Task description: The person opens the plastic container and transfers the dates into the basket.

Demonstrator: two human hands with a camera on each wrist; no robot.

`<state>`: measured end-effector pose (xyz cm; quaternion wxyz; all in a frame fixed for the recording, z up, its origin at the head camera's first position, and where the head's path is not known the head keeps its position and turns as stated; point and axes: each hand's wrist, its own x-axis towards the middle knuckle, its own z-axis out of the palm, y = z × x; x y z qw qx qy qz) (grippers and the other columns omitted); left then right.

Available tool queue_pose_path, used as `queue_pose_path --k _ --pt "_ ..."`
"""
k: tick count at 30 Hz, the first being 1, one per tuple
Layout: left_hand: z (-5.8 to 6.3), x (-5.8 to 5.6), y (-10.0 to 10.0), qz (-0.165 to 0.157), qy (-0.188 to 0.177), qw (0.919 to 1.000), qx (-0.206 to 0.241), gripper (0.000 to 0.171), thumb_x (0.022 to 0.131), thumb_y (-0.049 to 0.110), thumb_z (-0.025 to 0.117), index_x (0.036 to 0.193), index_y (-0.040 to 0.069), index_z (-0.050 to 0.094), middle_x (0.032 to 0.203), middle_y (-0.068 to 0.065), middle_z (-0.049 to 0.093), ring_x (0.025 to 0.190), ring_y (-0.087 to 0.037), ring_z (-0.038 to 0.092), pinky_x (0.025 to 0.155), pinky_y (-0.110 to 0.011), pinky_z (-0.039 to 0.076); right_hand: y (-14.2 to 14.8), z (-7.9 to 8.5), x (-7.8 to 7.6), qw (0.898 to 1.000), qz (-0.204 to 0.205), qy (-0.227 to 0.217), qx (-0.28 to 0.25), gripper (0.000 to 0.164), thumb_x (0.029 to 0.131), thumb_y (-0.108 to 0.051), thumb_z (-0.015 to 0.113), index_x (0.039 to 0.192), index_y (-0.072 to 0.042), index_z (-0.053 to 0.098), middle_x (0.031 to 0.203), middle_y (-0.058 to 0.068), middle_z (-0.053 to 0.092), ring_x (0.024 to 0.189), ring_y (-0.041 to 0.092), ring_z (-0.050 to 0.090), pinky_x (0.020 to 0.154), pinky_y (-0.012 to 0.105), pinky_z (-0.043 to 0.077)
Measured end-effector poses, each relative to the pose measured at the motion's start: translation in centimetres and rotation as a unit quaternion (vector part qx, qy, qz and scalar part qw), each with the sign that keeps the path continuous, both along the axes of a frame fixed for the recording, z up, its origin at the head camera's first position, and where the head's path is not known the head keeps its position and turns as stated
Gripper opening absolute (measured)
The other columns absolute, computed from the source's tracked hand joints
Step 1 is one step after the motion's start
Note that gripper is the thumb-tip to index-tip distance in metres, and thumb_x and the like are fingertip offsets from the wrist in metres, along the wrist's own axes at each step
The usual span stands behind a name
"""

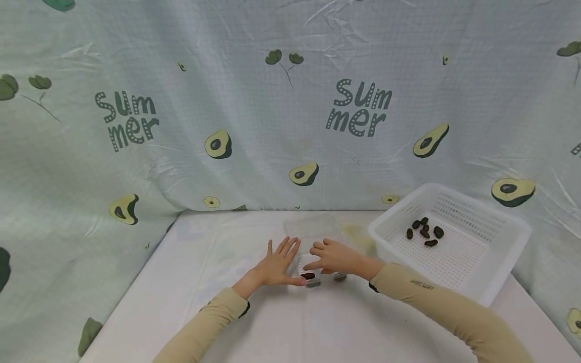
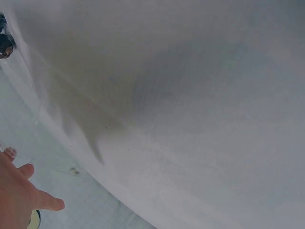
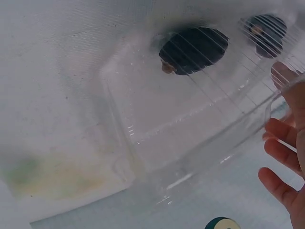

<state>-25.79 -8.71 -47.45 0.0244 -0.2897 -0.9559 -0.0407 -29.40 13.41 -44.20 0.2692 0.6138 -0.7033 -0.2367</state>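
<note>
On the white table stands a clear plastic box point(image 3: 157, 109) with dark brown dates in it. In the head view one date point(image 1: 307, 276) shows between the hands; the right wrist view shows a large date point(image 3: 193, 50) and another date point(image 3: 267, 36) through the ribbed wall. My left hand point(image 1: 277, 264) lies at the box's left side, fingers spread, thumb by the front edge. Over the box is my right hand point(image 1: 338, 257), index finger stretched toward the date, other fingers loosely bent. In the right wrist view its fingers point(image 3: 281, 155) are apart, with nothing visible between them.
A white perforated basket point(image 1: 472, 252) holding several dates stands on the right of the table. The clear lid point(image 1: 313, 227) lies behind the hands. A curtain point(image 1: 254, 111) printed with avocados hangs along the back and sides.
</note>
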Motion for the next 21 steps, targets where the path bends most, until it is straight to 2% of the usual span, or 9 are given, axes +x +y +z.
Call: queue_pose_path --k 7,14,21 --pt "-0.2 -0.1 0.0 0.003 -0.001 0.9999 -0.011 0.105 0.074 0.074 0.04 0.145 0.007 0.002 0.151 -0.013 0.006 0.138 -0.034 0.006 0.097 -0.069 0.011 -0.9 -0.9 -0.3 1.0 0.015 0.018 0.007 0.047 0.071 -0.049 0.067 0.115 -0.044 0.052 0.1 -0.008 0.058 0.087 0.01 0.048 0.066 0.024 0.039" --pt "-0.3 -0.1 0.1 -0.005 0.002 1.0 -0.004 0.105 0.074 0.075 0.039 0.144 0.005 0.005 0.15 -0.014 0.007 0.138 -0.036 0.008 0.096 -0.07 0.011 -1.3 -1.9 -0.4 0.998 -0.008 0.03 0.047 0.047 0.073 -0.051 0.063 0.117 -0.048 0.048 0.106 -0.008 0.056 0.091 0.009 0.047 0.067 0.023 0.04" --pt "-0.4 -0.2 0.1 0.003 -0.002 1.0 -0.006 0.104 0.074 0.073 0.042 0.145 0.007 0.002 0.151 -0.013 0.006 0.138 -0.035 0.007 0.097 -0.069 0.01 -1.3 -2.2 -0.7 0.999 -0.001 0.013 0.03 0.039 0.071 -0.049 0.067 0.107 -0.043 0.052 0.101 -0.007 0.057 0.088 0.01 0.047 0.065 0.023 0.04"
